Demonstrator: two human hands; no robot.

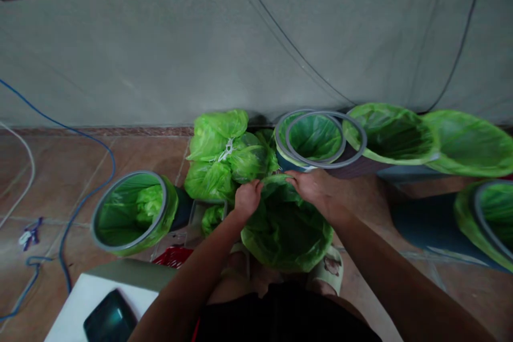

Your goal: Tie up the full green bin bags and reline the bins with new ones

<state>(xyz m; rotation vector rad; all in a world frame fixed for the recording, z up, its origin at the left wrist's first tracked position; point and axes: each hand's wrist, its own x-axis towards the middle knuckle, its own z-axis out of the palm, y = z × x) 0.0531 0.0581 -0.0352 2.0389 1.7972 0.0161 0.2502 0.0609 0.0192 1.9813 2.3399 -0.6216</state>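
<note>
Both my hands grip the far edge of a green trash bag that lines a bin standing between my feet. My left hand is closed on the edge at the left, and my right hand is closed on it a little to the right. The bag's mouth gapes wide and its inside is dark; the bin under it is hidden. Just beyond my right hand, a loose grey ring lies tilted over a lined bin. Full green bags, one tied with white string, lie beyond my left hand.
Another lined bin with a grey rim leans at the left. More lined bins stand along the wall, and one tilts at the right. A white box top carries a dark tray. A blue cable crosses the floor.
</note>
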